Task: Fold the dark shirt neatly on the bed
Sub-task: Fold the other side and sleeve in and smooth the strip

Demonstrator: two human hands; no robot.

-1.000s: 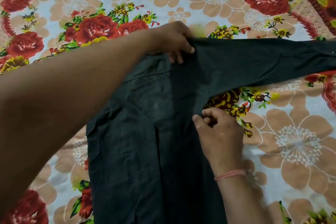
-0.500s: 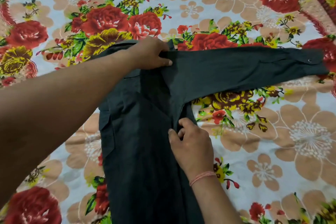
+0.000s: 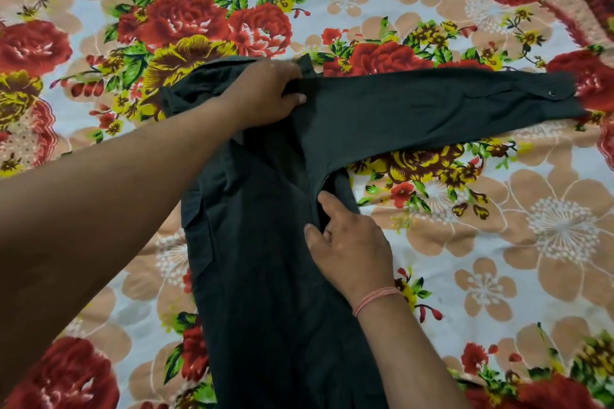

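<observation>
A dark shirt (image 3: 265, 276) lies lengthwise on the floral bed (image 3: 518, 262). Its fold could go crooked if either grip slips or drags the body askew (the cloth looks soft and slack). The right hand (image 3: 349, 242) pinches the seam beneath the sleeve (image 3: 432, 109), fingers curled. Farther off, the left hand (image 3: 265, 93) clutches the shoulder by the collar, the sleeve stretched out rightward.

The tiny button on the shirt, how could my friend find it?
Find the dark shirt lying on the flowered bedsheet. Follow its long sleeve to the right end. On the cuff sits one small round button, the only pale dot on dark cloth.
</observation>
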